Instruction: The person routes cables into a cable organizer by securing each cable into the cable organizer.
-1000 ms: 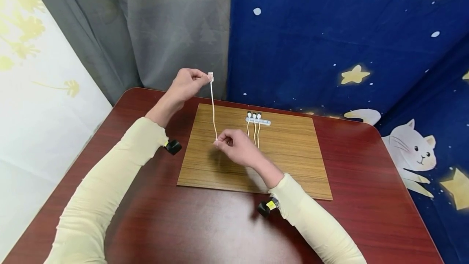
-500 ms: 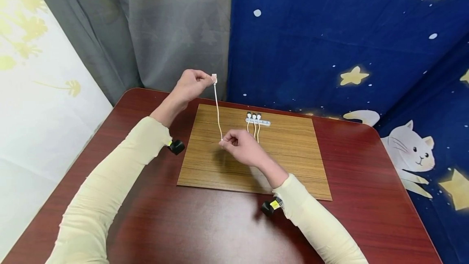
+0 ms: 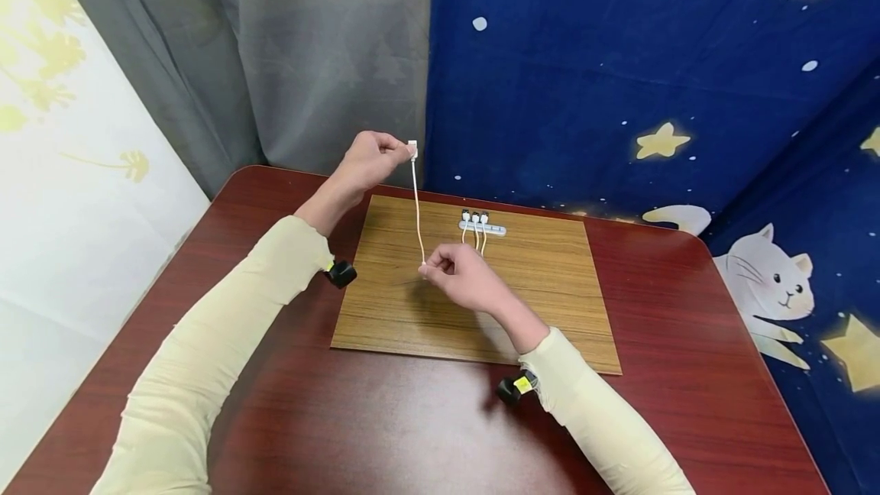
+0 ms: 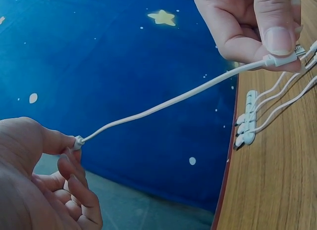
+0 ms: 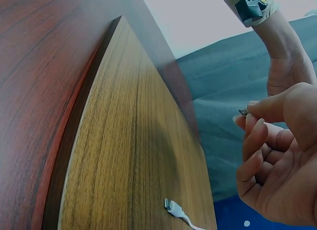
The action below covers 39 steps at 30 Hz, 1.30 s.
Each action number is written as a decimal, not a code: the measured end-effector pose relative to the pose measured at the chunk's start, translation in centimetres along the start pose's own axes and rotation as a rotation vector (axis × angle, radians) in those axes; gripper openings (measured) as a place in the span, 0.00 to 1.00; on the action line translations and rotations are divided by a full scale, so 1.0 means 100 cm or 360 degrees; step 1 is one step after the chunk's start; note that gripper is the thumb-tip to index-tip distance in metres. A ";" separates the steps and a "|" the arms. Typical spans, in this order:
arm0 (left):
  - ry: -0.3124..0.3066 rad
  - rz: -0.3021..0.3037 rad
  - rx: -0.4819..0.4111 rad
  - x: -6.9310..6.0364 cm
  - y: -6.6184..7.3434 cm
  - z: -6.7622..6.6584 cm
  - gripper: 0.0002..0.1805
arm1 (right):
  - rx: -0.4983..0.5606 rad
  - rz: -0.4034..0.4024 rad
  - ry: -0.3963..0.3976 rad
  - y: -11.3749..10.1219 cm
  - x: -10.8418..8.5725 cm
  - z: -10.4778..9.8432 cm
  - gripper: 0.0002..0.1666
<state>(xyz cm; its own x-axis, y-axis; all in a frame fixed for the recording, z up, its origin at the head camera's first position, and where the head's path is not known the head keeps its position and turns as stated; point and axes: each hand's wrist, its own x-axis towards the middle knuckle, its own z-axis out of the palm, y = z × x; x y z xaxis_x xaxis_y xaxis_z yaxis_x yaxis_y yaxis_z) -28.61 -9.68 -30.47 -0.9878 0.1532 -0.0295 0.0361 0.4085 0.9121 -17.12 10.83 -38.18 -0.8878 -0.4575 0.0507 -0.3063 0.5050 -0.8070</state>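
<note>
A short white USB charging cable [image 3: 417,208] stretches nearly straight between my hands above the wooden board [image 3: 385,312]. My left hand [image 3: 371,160] pinches its upper, USB plug end [image 3: 413,146] between thumb and fingers, beyond the board's far left corner. Lower down, my right hand [image 3: 469,279] pinches the small connector [image 4: 283,60] at the other end, its metal tip poking out past the thumb in the left wrist view. Behind the right hand, a pale cable clip strip [image 3: 492,230] sits near the board's far edge, with 3 white cables [image 4: 277,109] seated in its slots.
On the board lies a loose white connector [image 5: 174,208] of one of the cables, seen in the right wrist view. The board rests on a dark red table [image 3: 309,418]. Grey [image 3: 337,37] and blue star-patterned curtains [image 3: 550,98] hang behind the table.
Both hands have drifted a little to the right together, carrying the taut cable. Their pinch on its two ends stays the same. The clip strip and its cables have not moved.
</note>
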 end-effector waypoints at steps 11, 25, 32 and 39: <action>-0.0011 0.0051 0.0009 0.002 0.001 0.020 0.16 | -0.0014 0.0047 -0.0003 0.007 -0.009 -0.005 0.10; -0.0084 0.0054 -0.0051 0.008 -0.001 0.044 0.16 | 0.0037 0.0141 0.0016 0.020 -0.021 -0.010 0.12; -0.0090 0.0055 -0.0058 0.009 -0.001 0.053 0.15 | 0.0016 0.0139 0.0031 0.024 -0.025 -0.011 0.11; -0.0100 0.0042 -0.0039 0.013 0.000 0.063 0.15 | 0.0008 0.0165 0.0043 0.026 -0.030 -0.013 0.11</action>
<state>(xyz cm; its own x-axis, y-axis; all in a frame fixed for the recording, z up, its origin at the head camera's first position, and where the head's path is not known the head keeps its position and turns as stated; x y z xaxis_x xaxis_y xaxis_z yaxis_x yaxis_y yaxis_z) -28.89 -3.83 -33.12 -0.9750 0.2203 -0.0303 0.0575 0.3813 0.9226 -15.72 14.49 -39.67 -0.9236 -0.3830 -0.0176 -0.2105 0.5448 -0.8117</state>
